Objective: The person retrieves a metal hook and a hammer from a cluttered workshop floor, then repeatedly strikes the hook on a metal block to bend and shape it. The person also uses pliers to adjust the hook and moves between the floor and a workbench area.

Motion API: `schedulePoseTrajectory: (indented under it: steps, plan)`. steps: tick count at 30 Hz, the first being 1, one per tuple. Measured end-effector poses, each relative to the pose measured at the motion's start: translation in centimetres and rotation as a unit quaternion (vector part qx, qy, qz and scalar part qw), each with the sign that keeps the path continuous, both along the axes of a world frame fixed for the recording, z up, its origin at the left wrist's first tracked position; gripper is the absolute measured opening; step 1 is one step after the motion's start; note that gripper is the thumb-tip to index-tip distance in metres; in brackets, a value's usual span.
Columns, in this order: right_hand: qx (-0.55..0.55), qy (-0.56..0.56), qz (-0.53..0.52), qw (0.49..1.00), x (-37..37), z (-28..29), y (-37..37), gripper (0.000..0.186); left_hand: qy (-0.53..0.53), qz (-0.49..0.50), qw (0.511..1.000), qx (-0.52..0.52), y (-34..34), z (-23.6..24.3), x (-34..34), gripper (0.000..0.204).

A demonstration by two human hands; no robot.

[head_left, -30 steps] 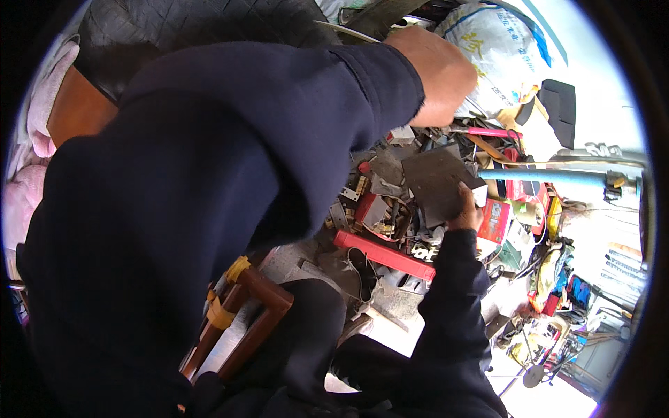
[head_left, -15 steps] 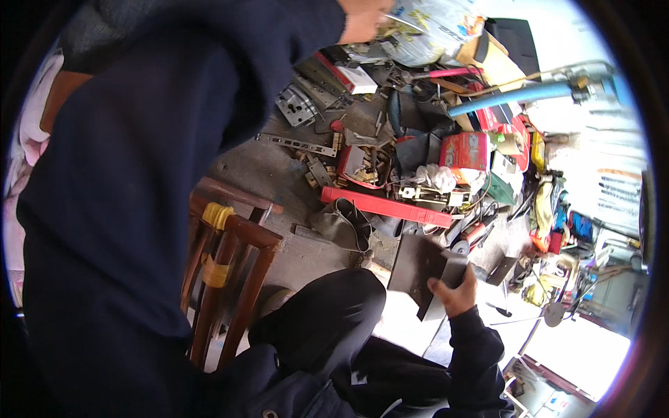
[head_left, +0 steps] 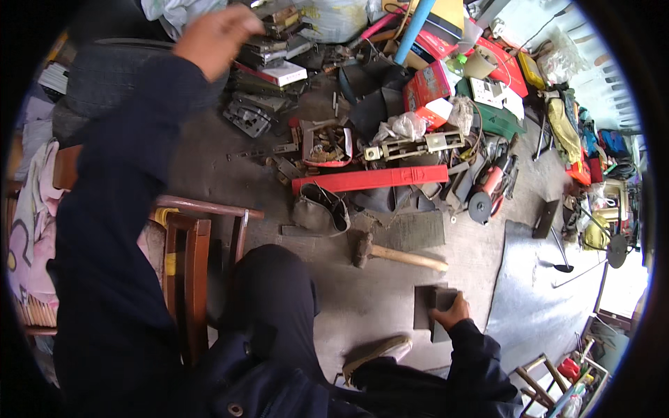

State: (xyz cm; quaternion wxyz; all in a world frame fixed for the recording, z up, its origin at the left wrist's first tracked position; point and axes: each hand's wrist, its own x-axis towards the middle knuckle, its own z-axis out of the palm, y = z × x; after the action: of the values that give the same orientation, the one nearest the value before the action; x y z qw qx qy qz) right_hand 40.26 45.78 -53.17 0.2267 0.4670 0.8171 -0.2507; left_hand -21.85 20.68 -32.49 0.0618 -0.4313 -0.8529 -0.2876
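My left hand [head_left: 223, 38], slightly blurred, is raised at the upper left with loosely bent fingers and nothing visible in it, over a pile of metal lock parts [head_left: 279, 45]. My right hand [head_left: 451, 310] grips a dark bent metal plate [head_left: 424, 306] low at the right, beside my shoe [head_left: 380, 354]. A hammer [head_left: 408, 259] with a wooden handle lies on the floor above that plate, below a long red box [head_left: 369, 178].
A wooden chair [head_left: 188, 292] with pink cloth stands at my left by stacked tires [head_left: 118, 83]. Tools, boxes, a leather bag [head_left: 317, 212] and an angle grinder [head_left: 491, 188] crowd the floor ahead. A grey sheet [head_left: 536, 279] lies at the right.
My right hand has brought the plate down and toward me, away from the clutter. My left hand has moved left; the thin strip it held is no longer visible in it. The view has shifted.
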Motion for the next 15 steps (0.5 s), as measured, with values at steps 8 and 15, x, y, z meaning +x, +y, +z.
schedulePoseTrajectory:
  steps: [8,15]
  plan:
    - [0.0,0.009,-0.02,1.0,5.2,-5.6,2.6,0.08,-0.145,-0.214,0.966,-0.025,7.1,-6.6,24.2,0.012]
    - [-0.07,0.096,-0.08,0.99,7.5,-6.0,2.9,0.091,-0.296,-0.308,0.902,-0.068,8.6,-10.0,36.8,0.012]
